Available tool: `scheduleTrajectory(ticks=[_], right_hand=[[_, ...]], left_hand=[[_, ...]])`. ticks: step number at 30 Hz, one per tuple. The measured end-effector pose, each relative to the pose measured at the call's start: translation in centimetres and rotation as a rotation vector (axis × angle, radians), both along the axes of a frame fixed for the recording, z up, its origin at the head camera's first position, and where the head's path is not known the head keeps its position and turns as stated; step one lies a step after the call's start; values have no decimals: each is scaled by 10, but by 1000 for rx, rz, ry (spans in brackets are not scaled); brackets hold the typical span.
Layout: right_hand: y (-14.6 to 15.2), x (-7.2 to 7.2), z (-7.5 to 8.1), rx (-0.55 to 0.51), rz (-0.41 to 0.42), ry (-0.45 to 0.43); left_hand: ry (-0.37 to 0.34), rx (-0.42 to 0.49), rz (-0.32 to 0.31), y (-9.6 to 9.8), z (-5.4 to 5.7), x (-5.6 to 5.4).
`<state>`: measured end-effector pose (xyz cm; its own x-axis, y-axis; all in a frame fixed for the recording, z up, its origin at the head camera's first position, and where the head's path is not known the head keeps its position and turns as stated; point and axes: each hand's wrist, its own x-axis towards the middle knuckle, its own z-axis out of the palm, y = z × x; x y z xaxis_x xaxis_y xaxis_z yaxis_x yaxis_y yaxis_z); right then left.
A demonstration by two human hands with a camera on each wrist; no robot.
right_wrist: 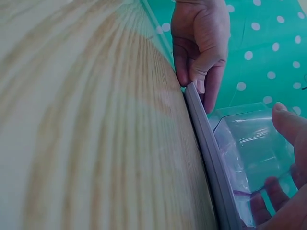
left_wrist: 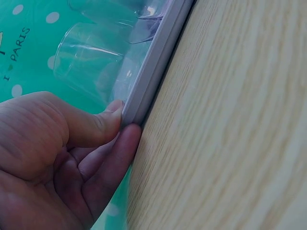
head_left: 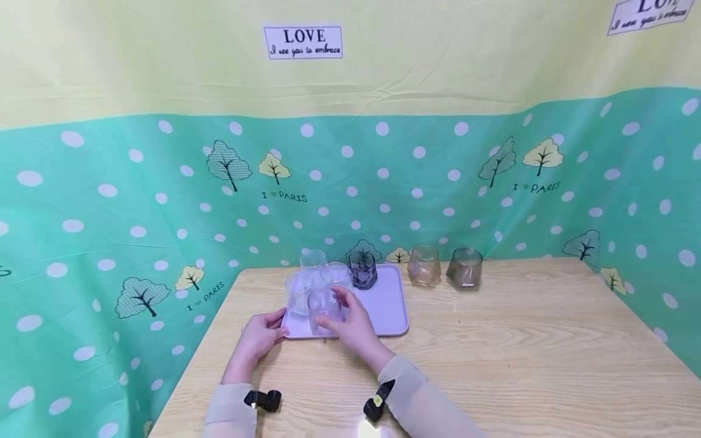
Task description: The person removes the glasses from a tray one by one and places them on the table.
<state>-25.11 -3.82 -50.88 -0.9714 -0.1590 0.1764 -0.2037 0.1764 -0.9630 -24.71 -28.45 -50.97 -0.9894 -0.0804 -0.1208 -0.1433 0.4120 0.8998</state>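
Tabletop (head_left: 493,353) beneath, left fingers (left_wrist: 125,147) pinch tray (head_left: 383,310), right fingers (head_left: 347,297) clasp tumbler (head_left: 320,306); head view alone shows amber glass (head_left: 424,269).

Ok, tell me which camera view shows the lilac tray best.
The head view: it shows most of the lilac tray from above, partly behind clear glasses and the right hand. The left wrist view shows mainly rim, gripped by the left hand; the right wrist view, mainly rim edge-on.
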Motion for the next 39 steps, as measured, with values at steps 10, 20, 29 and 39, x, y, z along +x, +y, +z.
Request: scheduleTrajectory(ticks=[10,20,29,39], right_hand=[[1,-1,-3,86,-24,29],[2,2,-2,94,-27,15],[3,-1,-3,94,-20,19],[6,-1,-3,62,-11,7]], left_hand=[[1,-8,-2,1,0,-1],[0,-23,2,1,-3,-1],[1,-25,7,0,-2,-1],[0,-30,5,0,-3,-1]])
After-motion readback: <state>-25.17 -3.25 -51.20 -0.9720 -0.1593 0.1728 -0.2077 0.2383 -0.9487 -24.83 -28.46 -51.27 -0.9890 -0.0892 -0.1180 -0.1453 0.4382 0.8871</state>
